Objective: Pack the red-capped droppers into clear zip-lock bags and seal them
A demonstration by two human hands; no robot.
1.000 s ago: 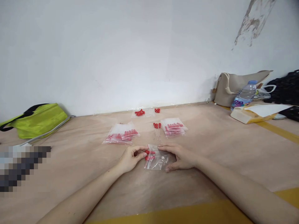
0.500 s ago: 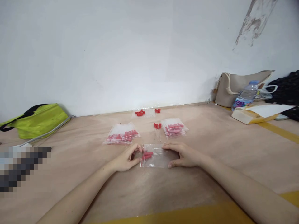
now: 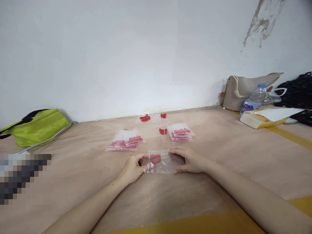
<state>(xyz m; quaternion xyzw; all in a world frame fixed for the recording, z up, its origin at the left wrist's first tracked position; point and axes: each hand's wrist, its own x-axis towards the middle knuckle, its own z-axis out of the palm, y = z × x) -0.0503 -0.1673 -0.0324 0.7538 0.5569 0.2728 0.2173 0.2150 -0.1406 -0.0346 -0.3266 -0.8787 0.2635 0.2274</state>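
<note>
A clear zip bag (image 3: 168, 166) lies on the brown surface before me, with red-bulbed droppers (image 3: 156, 160) inside, their thin clear stems pointing right. At its left, zip end, my left hand (image 3: 134, 166) pinches the edge between thumb and fingers. My right hand (image 3: 188, 161) spans the other end, fingertips on the far edge and thumb on the near one. Beyond the bag lie three loose droppers (image 3: 163, 131) side by side. Filled bags form a left pile (image 3: 126, 139) and a right pile (image 3: 180, 132).
Near the wall, red rubber bulbs (image 3: 145, 118) lie on clear plastic, with a few more bulbs (image 3: 163, 115) beside them. A yellow-green bag (image 3: 41, 126) is at far left. On the right stand a beige bag (image 3: 235, 97), a water bottle (image 3: 254, 99) and an open carton (image 3: 253, 119).
My left hand has pulled and lifted the bag's zip end slightly, and the film there is creased. The droppers inside have spread apart. My right hand has hardly moved.
</note>
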